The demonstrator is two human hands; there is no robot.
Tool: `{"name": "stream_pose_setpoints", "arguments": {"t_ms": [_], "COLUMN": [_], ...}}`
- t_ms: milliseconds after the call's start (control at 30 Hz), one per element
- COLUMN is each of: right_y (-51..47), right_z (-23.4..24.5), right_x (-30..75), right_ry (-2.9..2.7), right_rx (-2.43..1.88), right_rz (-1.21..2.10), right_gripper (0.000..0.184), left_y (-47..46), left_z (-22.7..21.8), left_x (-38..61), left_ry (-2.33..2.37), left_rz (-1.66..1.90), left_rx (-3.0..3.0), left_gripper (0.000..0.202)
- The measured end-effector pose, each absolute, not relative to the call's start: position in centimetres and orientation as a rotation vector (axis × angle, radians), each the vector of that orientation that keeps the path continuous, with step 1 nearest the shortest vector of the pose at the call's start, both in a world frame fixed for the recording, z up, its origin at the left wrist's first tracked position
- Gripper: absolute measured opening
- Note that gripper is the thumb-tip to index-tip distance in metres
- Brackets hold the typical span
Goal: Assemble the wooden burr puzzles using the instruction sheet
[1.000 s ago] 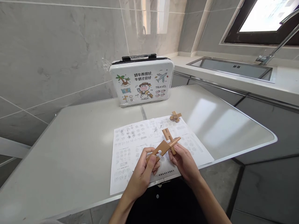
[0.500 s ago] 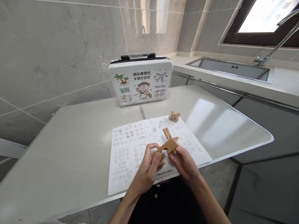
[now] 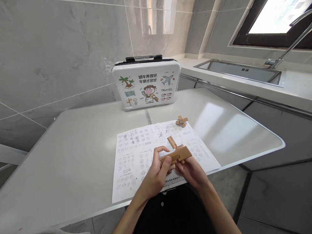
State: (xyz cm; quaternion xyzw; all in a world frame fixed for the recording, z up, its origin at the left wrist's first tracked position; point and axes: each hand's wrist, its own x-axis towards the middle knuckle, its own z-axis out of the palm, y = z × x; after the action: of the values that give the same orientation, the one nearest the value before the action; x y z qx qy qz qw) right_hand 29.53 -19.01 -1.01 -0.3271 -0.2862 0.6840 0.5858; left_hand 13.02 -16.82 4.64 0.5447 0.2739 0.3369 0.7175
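Notched wooden puzzle pieces are crossed together between my hands, above the printed sheet. My left hand is closed on the left end of the flat pieces, thumb on top. My right hand grips the right side from below; its fingers are partly hidden under the wood. One narrower bar sticks out away from me at a slant. An assembled wooden burr puzzle rests at the sheet's far right corner, apart from both hands.
A white cartoon suitcase in clear plastic stands at the back of the folding table. Beyond the table's right side are a counter with a sink and a faucet. A tiled wall borders the back.
The wide notched piece has turned flatter and shifted right, lying closer along the other pieces. The protruding bar has tilted and moved slightly left. Both hands keep their hold.
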Motion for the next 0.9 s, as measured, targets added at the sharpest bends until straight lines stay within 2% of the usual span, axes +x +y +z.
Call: {"name": "stream_pose_setpoints", "arguments": {"t_ms": [100,600,900], "right_y": [-19.1,-19.4,-19.5], "right_z": [-1.1,-0.1,-0.4], "right_x": [29.6,29.9,30.1], "right_ry": [-0.691,-0.888,-1.015], "right_rx": [-0.678,-0.579,-0.564], "right_rz": [1.615,1.819,1.882], "right_gripper": [0.029,0.046,0.047], "left_y": [-16.9,-16.7,-16.5], "left_z": [4.5,3.6,3.6], "left_x": [13.1,13.0,13.0], "left_ry": [0.603,0.835,0.934], "left_rz": [0.753,0.844,0.893], "left_rx": [1.178,1.257,1.247], "left_gripper": [0.038,0.033,0.031]}}
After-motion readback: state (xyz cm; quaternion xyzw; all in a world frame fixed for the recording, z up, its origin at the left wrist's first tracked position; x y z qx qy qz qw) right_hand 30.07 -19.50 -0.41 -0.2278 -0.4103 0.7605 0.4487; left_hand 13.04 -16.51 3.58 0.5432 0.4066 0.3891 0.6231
